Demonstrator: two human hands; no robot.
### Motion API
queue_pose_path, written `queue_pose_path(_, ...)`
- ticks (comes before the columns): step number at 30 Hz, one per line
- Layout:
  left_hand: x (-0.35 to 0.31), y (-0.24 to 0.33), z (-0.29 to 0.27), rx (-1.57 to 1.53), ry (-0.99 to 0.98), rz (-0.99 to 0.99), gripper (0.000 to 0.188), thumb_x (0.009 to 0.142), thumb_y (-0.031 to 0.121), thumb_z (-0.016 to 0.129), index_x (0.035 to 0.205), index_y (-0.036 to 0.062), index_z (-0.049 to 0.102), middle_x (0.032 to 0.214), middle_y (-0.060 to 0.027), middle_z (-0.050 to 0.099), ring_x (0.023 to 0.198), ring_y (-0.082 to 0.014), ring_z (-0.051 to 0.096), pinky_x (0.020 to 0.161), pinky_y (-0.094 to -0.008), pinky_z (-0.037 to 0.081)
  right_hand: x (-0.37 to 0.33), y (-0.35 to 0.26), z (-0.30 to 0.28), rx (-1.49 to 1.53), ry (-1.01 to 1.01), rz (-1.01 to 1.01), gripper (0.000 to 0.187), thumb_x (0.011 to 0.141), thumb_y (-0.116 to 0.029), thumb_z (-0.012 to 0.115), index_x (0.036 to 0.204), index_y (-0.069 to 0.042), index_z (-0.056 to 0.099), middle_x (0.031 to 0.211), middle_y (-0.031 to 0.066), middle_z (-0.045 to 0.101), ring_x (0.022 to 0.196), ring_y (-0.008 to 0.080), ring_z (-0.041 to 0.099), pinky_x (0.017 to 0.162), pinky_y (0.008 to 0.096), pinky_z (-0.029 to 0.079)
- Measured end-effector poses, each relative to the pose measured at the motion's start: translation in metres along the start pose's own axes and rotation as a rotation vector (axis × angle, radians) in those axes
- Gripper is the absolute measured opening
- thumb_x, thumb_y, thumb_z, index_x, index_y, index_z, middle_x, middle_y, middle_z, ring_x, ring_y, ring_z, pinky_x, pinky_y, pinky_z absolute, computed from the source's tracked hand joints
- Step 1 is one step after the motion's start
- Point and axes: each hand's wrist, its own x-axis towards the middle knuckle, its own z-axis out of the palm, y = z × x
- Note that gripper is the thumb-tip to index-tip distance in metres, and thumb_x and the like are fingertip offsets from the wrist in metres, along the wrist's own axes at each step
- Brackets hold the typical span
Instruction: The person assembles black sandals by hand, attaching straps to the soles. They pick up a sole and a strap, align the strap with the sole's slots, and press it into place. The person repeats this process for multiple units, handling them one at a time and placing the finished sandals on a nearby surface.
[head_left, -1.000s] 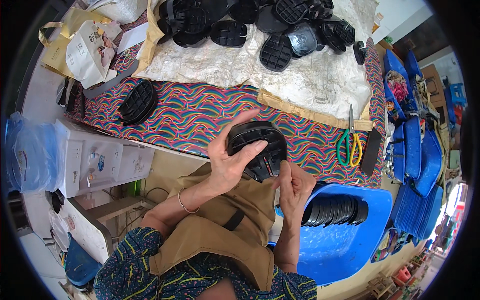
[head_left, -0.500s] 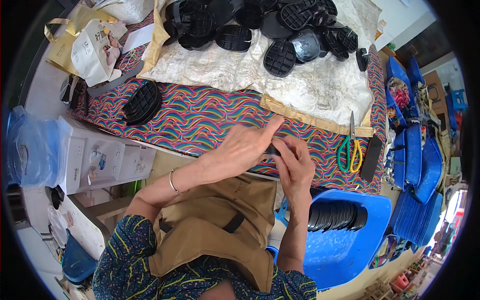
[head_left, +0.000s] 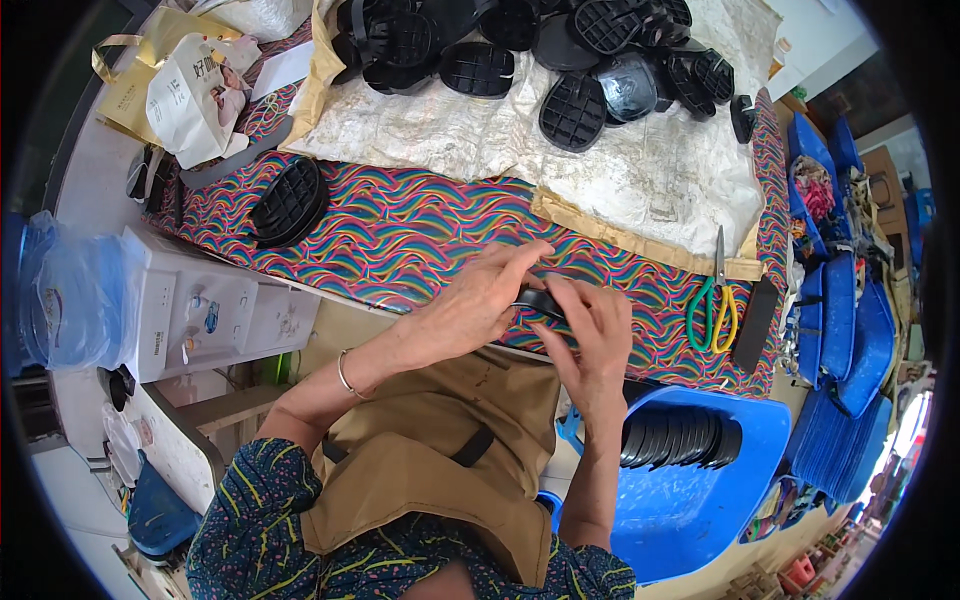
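Note:
Just over the table's near edge, both hands are on a small black curved piece point(head_left: 541, 302) with a glossy surface; its exact kind is mostly hidden by the fingers. My left hand point(head_left: 478, 303) has its fingers curled at the piece's left end, with one finger stretched out above it. My right hand point(head_left: 592, 325) grips the other end between thumb and fingers. A black shoe sole with a grid pattern point(head_left: 290, 204) lies alone to the left on the patterned tablecloth point(head_left: 420, 215).
Scissors point(head_left: 716, 310) with green and yellow handles and a dark flat strip point(head_left: 755, 325) lie at right. Black soles point(head_left: 478, 70) are heaped on a whitish sheet point(head_left: 440, 130). A blue bin point(head_left: 690, 520) at lower right holds stacked black curved pieces point(head_left: 680, 442). Bags point(head_left: 195, 100) stand far left.
My hands have turned the black piece so more of its curved top shows. My left hand's raised finger has lowered slightly. The view has shifted a little.

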Motion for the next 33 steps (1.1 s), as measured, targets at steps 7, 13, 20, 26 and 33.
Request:
queue_pose_path(7, 0.001, -0.003, 0.003, -0.082, 0.055, -0.025, 0.073, 0.07, -0.01, 0.071, 0.133, 0.0056, 0.038, 0.11, -0.0153, 0.07, 0.111, -0.0372, 0.06, 0.093, -0.0441, 0.046, 0.002, 0.018, 0.016, 0.147, -0.018, -0.011, 0.035, 0.073, -0.003, 0.078, 0.107, -0.004, 0.07, 0.096, 0.0092, 0.063, 0.087, 0.0263, 0.057, 0.071, 0.0362, 0.046)
queue_pose_path(13, -0.002, -0.006, 0.006, -0.141, 0.086, -0.049, 0.072, 0.07, -0.01, 0.071, 0.132, 0.0058, 0.038, 0.107, -0.0152, 0.07, 0.108, -0.0365, 0.063, 0.09, -0.0422, 0.048, 0.002, 0.018, 0.02, 0.256, 0.011, 0.031, 0.042, 0.072, -0.006, 0.078, 0.113, -0.006, 0.068, 0.094, 0.0102, 0.061, 0.085, 0.0275, 0.059, 0.071, 0.036, 0.049)
queue_pose_path(20, -0.002, -0.006, 0.004, -0.239, 0.05, -0.138, 0.069, 0.072, -0.01, 0.069, 0.132, 0.0049, 0.039, 0.109, -0.0151, 0.069, 0.109, -0.0326, 0.064, 0.091, -0.0415, 0.048, 0.009, 0.016, 0.023, 0.162, -0.134, -0.042, 0.037, 0.075, -0.007, 0.076, 0.111, -0.005, 0.068, 0.086, 0.0088, 0.057, 0.08, 0.0262, 0.06, 0.067, 0.0363, 0.049)
queue_pose_path(26, 0.0, 0.005, -0.002, -0.29, 0.066, -0.128, 0.068, 0.074, -0.007, 0.072, 0.135, 0.0032, 0.043, 0.119, -0.0165, 0.066, 0.109, -0.0299, 0.065, 0.095, -0.0384, 0.049, 0.01, 0.018, 0.027, 0.215, -0.066, -0.009, 0.035, 0.074, -0.004, 0.076, 0.108, -0.004, 0.069, 0.09, 0.0093, 0.061, 0.083, 0.0273, 0.061, 0.068, 0.0365, 0.05)
queue_pose_path(33, -0.014, -0.012, 0.002, -0.305, 0.263, 0.025, 0.045, 0.077, -0.009, 0.071, 0.121, 0.001, 0.064, 0.126, -0.0168, 0.063, 0.111, -0.0241, 0.065, 0.094, -0.0329, 0.053, 0.01, 0.016, 0.025, 0.239, -0.039, 0.059, 0.037, 0.072, 0.0, 0.078, 0.107, -0.001, 0.068, 0.092, 0.0119, 0.062, 0.082, 0.0279, 0.062, 0.068, 0.0364, 0.05)
